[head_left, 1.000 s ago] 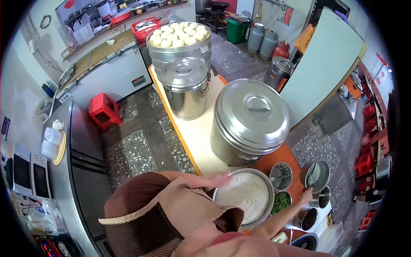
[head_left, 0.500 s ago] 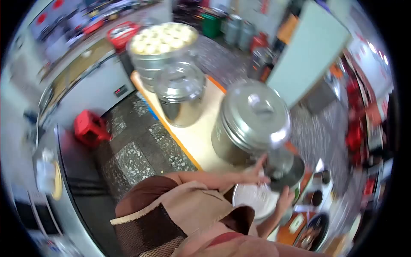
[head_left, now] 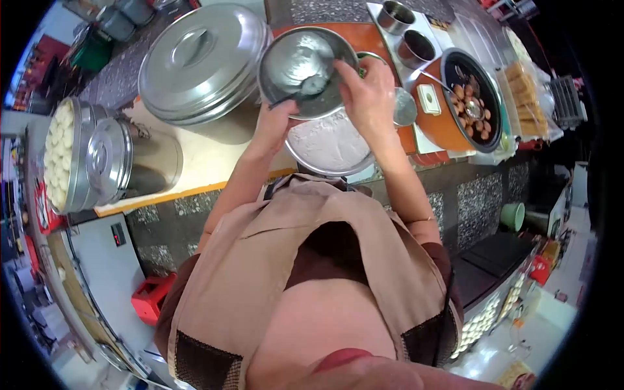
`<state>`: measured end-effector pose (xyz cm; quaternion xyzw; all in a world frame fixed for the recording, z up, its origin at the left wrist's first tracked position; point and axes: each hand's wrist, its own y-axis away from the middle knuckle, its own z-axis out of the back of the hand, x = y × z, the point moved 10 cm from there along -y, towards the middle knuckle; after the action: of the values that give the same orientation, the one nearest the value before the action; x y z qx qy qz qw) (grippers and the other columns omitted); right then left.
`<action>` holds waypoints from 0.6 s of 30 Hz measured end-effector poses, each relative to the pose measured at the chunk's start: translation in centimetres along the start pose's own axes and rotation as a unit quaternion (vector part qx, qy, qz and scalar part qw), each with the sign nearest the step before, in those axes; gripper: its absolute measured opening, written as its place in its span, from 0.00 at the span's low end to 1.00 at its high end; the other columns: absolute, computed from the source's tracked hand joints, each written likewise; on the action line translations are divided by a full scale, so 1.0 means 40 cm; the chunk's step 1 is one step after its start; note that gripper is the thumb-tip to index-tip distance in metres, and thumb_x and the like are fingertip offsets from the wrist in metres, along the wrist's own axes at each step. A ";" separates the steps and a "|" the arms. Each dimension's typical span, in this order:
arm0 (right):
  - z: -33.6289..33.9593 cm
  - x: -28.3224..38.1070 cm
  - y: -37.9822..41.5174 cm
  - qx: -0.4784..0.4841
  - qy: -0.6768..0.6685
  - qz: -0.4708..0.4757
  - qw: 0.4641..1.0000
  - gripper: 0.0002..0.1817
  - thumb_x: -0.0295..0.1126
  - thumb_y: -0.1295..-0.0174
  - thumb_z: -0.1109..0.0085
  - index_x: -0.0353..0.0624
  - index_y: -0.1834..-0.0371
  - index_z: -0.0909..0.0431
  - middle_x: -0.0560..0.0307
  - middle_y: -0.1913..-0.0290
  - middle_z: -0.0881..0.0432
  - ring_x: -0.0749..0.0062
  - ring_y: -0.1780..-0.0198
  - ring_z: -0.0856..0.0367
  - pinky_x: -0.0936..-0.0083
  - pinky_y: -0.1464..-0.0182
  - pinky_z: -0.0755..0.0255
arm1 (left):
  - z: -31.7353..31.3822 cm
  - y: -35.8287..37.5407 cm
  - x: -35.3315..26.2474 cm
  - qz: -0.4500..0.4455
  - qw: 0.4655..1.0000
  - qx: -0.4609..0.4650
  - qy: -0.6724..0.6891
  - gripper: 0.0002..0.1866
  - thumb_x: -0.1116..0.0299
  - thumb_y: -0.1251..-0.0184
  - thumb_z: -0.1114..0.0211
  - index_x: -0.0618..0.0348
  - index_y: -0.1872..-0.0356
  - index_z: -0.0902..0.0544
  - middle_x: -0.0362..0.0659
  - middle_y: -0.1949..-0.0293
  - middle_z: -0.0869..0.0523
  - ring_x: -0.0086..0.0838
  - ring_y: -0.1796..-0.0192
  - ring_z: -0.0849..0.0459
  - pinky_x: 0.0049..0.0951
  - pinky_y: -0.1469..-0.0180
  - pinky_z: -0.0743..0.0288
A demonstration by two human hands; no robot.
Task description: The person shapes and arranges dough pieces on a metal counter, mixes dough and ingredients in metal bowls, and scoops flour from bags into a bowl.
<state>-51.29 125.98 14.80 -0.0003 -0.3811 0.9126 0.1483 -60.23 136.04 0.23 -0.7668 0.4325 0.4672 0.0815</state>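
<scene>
A round metal bowl point(head_left: 270, 81) with a shiny interior is in front of me, its near edge over a wide basin of white flour point(head_left: 331, 144). My left hand point(head_left: 276, 123) is closed at the bowl's near left rim, beside a thin dark strip I cannot make out. On the opposite side, my right hand point(head_left: 369, 94) grips the right rim, fingertips reaching over the inside. Glare hides part of what is in the bowl; a dark rounded shape shows near its middle.
To the left stand a large lidded pot point(head_left: 205, 62), a smaller lidded pot point(head_left: 107, 159) and a steamer of pale buns point(head_left: 60, 153). On the right are metal cups point(head_left: 416, 49), a small lidded tub point(head_left: 429, 99) and a black pot with brown eggs point(head_left: 497, 71).
My view has swung round to the right, bringing the bowl and flour basin to the centre. Both hands are still at the bowl.
</scene>
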 end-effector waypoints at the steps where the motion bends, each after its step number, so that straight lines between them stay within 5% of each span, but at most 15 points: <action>1: 0.013 0.006 -0.003 -0.017 0.035 0.018 0.999 0.15 0.27 0.55 0.46 0.52 0.61 0.22 0.52 0.63 0.29 0.59 0.61 0.29 0.66 0.61 0.35 | -0.006 -0.009 -0.014 -0.025 0.999 0.004 -0.020 0.22 0.82 0.51 0.51 0.61 0.51 0.30 0.45 0.61 0.22 0.30 0.61 0.20 0.30 0.63 0.20; 4: -0.007 0.039 0.017 0.031 0.010 0.067 0.997 0.15 0.29 0.55 0.47 0.52 0.61 0.22 0.53 0.62 0.29 0.60 0.61 0.29 0.69 0.60 0.35 | -0.008 -0.039 -0.023 -0.097 0.992 -0.031 -0.071 0.23 0.81 0.49 0.52 0.60 0.47 0.34 0.48 0.55 0.24 0.33 0.56 0.20 0.31 0.61 0.19; 8: -0.103 0.075 0.025 0.087 -0.083 0.121 0.985 0.12 0.31 0.56 0.48 0.50 0.66 0.20 0.58 0.67 0.26 0.64 0.60 0.27 0.71 0.58 0.34 | -0.096 -0.036 -0.055 -0.192 0.971 0.048 -0.134 0.38 0.83 0.51 0.52 0.56 0.35 0.53 0.51 0.46 0.31 0.35 0.50 0.23 0.31 0.58 0.21; 10: -0.155 0.036 0.033 0.189 -0.074 0.106 0.973 0.07 0.31 0.56 0.46 0.48 0.74 0.19 0.58 0.65 0.22 0.63 0.58 0.23 0.67 0.57 0.31 | -0.177 0.031 -0.110 -0.433 0.758 0.028 -0.487 0.45 0.84 0.55 0.52 0.50 0.33 0.61 0.50 0.41 0.37 0.36 0.44 0.28 0.32 0.58 0.21; 12: -0.130 -0.005 0.027 0.138 -0.114 0.037 0.983 0.06 0.30 0.55 0.44 0.48 0.73 0.19 0.57 0.67 0.21 0.63 0.62 0.22 0.67 0.61 0.29 | -0.164 0.017 -0.105 -0.423 0.786 0.039 -0.450 0.46 0.85 0.58 0.52 0.49 0.33 0.59 0.49 0.40 0.40 0.35 0.42 0.31 0.32 0.58 0.21; 14: -0.060 -0.037 0.034 0.024 -0.191 -0.007 0.981 0.04 0.30 0.53 0.42 0.47 0.73 0.20 0.57 0.73 0.22 0.63 0.68 0.22 0.68 0.66 0.28 | -0.082 -0.046 -0.004 -0.153 0.966 0.061 -0.199 0.44 0.85 0.58 0.52 0.53 0.33 0.54 0.48 0.43 0.36 0.36 0.45 0.28 0.32 0.60 0.20; 18: -0.002 -0.062 0.076 0.016 -0.187 -0.075 0.979 0.06 0.29 0.49 0.41 0.41 0.69 0.20 0.54 0.77 0.22 0.62 0.72 0.22 0.70 0.68 0.29 | -0.071 -0.035 0.022 -0.016 0.992 0.027 -0.118 0.37 0.84 0.55 0.52 0.56 0.37 0.47 0.49 0.49 0.30 0.36 0.53 0.22 0.34 0.61 0.19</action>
<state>-49.74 123.35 12.33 0.2011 -0.3863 0.8888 0.1424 -57.19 134.88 0.69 -0.7102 0.4203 0.5416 0.1602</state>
